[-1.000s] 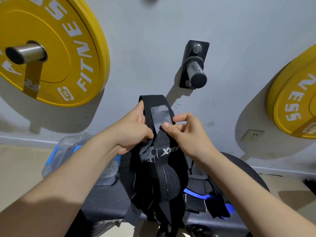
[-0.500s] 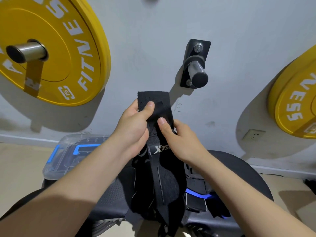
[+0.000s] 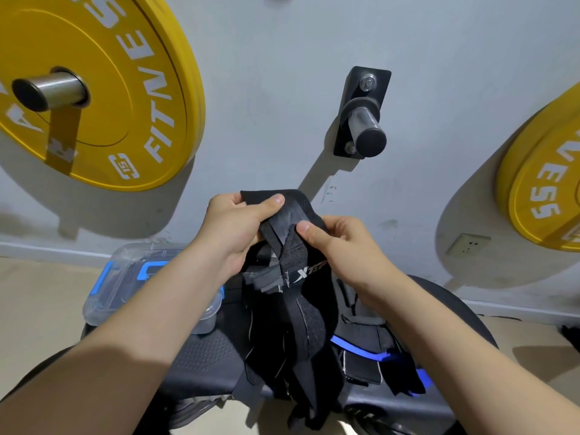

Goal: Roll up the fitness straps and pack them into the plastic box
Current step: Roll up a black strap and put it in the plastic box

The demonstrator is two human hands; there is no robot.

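The left hand (image 3: 238,227) and right hand (image 3: 342,246) hold one black strap (image 3: 295,255) up in front of the wall. The left thumb lies on the strap's folded top end, with the fingers curled behind it. Just below, the right thumb presses on the strap's front and its fingers wrap round the back. The rest of the strap hangs down between the forearms over the bench (image 3: 204,359). The clear box (image 3: 125,262) sits on the bench's left end, and more straps (image 3: 361,346) lie to the right.

left hand (image 3: 238,227): bare, nails short | right hand (image 3: 345,249): bare, nails short | forearms (image 3: 141,334): bare
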